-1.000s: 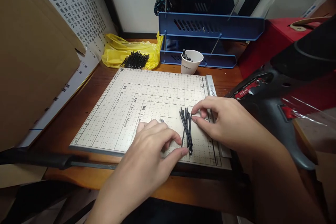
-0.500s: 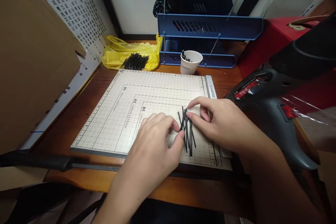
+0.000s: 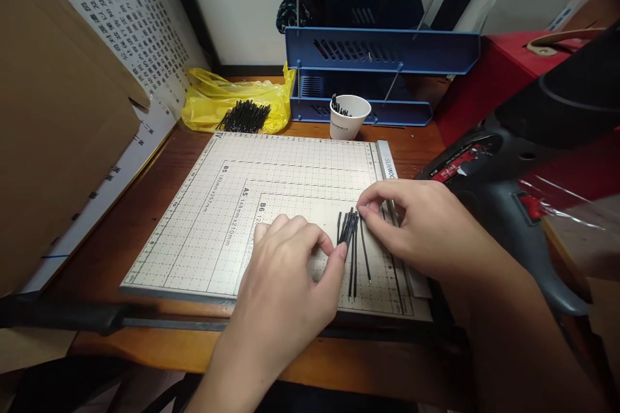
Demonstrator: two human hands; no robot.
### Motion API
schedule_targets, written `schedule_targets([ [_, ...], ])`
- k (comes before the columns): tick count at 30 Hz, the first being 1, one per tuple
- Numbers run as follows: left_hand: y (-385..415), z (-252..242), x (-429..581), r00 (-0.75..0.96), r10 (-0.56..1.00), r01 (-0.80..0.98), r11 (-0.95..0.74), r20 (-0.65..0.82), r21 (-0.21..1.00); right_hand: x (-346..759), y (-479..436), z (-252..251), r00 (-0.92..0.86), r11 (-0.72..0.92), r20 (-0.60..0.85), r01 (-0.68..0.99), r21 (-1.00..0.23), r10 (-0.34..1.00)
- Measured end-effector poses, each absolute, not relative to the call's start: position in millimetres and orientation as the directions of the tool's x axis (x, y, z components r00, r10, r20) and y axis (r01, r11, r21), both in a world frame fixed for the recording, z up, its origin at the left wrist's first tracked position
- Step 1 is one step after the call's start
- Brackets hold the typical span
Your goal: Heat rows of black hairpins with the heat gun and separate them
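Several short, thin black wires lie in a loose bunch on the gridded board of a paper cutter. My left hand is at the bunch's left side, its thumb and forefinger closed on some of the wires. With thumb and forefinger pinched, my right hand holds the top end of a single black wire, which lies a little apart to the right of the bunch. The wires' lower ends point toward me.
Behind the board stand a white paper cup holding black wires and a yellow plastic bag with a wire pile. The cutter's handle lies along the front. A power tool and blue tray rack flank the back and right.
My right hand has shifted slightly right, drawing one wire away from the bunch. The remaining wires lie closer together beside my left thumb. The view has tilted a little.
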State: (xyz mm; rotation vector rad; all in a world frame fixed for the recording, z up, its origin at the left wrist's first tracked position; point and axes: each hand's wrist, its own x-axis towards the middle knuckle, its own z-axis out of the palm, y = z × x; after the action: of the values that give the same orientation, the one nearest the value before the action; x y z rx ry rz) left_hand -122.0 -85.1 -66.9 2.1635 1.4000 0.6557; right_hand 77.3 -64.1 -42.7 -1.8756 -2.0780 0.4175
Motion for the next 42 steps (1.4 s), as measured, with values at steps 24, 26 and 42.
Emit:
schedule_targets([
  [24,-82.0,-68.7,-118.3,0.289,0.943,0.742,-0.330,0.167,0.584,82.2,-75.3,-56.4,-0.192,0.283,0.253,0.872,-0.400,0.948],
  [26,-81.7,-69.5,-118.5,0.293,0.940,0.739,-0.339,0.176,0.582,80.2,-75.3,-57.5,-0.278,0.373,0.275,0.832,-0.411,0.921],
  [42,-77.9,-67.8,-105.7,0.207,0.956,0.819,-0.286,0.208,0.498,80.1,-73.3,-61.8,-0.410,0.473,0.238,0.792,-0.385,0.881],
])
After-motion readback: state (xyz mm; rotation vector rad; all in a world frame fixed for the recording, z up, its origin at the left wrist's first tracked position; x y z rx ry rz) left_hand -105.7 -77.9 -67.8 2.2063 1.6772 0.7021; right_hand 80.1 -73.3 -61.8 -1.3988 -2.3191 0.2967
